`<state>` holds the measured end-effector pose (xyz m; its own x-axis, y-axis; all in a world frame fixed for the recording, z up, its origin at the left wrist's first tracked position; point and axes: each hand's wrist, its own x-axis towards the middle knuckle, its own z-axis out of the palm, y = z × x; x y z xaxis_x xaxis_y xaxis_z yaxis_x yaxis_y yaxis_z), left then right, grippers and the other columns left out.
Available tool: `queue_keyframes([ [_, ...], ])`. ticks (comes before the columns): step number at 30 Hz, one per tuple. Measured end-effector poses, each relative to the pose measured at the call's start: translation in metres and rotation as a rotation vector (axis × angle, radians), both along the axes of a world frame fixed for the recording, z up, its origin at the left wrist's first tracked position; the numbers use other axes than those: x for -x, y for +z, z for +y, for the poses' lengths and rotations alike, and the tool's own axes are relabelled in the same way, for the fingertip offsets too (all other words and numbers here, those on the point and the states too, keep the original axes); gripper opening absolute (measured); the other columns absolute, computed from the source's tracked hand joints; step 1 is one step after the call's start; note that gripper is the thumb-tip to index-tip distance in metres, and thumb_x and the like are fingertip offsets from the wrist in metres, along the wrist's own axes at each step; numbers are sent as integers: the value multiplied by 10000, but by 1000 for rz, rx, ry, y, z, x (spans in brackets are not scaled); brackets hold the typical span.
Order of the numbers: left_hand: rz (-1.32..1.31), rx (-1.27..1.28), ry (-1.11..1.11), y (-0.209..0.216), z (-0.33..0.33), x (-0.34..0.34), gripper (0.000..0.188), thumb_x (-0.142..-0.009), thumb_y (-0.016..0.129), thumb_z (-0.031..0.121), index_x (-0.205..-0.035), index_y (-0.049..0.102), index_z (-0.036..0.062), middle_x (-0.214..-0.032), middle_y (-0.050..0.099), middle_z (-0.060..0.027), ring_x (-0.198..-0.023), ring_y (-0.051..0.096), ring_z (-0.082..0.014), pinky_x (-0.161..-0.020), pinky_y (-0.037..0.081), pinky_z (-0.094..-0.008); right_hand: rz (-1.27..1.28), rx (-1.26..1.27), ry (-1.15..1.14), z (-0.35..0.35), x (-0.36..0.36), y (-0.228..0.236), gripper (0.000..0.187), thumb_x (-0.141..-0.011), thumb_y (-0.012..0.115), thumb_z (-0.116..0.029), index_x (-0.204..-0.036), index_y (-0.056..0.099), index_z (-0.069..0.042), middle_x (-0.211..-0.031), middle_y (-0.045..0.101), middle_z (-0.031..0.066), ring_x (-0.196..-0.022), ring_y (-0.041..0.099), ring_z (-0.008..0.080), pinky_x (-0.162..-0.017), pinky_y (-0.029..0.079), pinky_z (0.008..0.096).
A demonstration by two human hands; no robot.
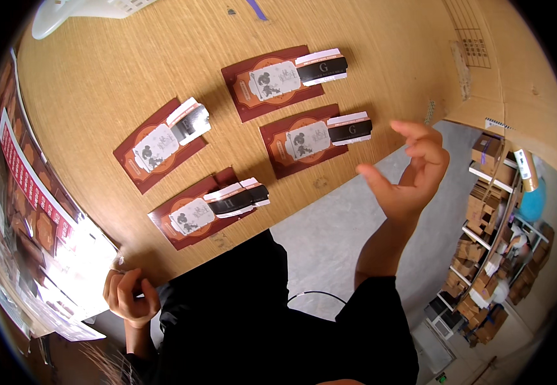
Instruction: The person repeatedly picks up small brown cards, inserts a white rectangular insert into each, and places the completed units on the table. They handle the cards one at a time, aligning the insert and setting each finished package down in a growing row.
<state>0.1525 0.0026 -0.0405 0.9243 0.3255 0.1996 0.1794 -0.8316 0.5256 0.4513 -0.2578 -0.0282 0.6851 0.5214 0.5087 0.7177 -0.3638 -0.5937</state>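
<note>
Several flat red-brown printed cards lie on the wooden table [99, 77], each with an orange frame and a grey cartoon panel. A small folded white, orange and black paper piece projects from the right end of each: the far card [245, 106], the right card [277, 158], the left card [138, 173] and the near card [166, 223]. My right hand [413, 170] hovers past the table's edge, right of the right card, open with thumb and fingers apart and holding nothing. Down at the near left corner, my left hand [129, 298] is loosely curled; nothing shows in it.
A white perforated plastic basket [92, 11] stands at the far left, near a purple strip [257, 9]. Brightly lit printed sheets [41, 212] are along the left side. Cardboard [509, 70] rises at the far right. Beyond the grey floor [330, 237], shelves hold brown cartons [480, 215].
</note>
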Motion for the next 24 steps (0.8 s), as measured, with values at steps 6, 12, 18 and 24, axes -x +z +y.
queue_keyframes([
  [6, -2, -17, 5, -1, 0, 0, 159, -647, 510, -18, -806, 519, -11, -541, 410, -57, -436, 352, -164, -414, 266, -268, 4, 459, 352, 22, -20, 26, 623, -485, 819, -239, -858, 340, -99, -1037, 602, 98, -1040, 471, 286, -825, 362, 360],
  [12, -10, -16, 1, 0, 1, 0, 164, -647, 510, -19, -811, 517, -12, -536, 413, -62, -429, 352, -169, -421, 281, -279, 60, 519, 387, 32, -22, 24, 556, -479, 800, -127, -857, 393, -96, -993, 612, 63, -972, 516, 252, -762, 374, 297],
  [18, -10, -24, 4, 0, 0, -1, 169, -644, 510, -22, -812, 517, -10, -532, 411, -59, -431, 356, -173, -427, 290, -284, 47, 465, 484, 33, -22, 20, 521, -505, 772, -73, -926, 466, -104, -950, 585, 34, -968, 519, 210, -842, 349, 363],
  [24, 8, -24, 4, 1, 1, -2, 183, -635, 509, -27, -817, 515, -9, -528, 408, -57, -433, 358, -176, -431, 294, -286, 84, 437, 511, 37, -26, 18, 490, -519, 757, -55, -876, 424, -91, -1007, 580, 39, -1010, 506, 232, -841, 362, 372],
])
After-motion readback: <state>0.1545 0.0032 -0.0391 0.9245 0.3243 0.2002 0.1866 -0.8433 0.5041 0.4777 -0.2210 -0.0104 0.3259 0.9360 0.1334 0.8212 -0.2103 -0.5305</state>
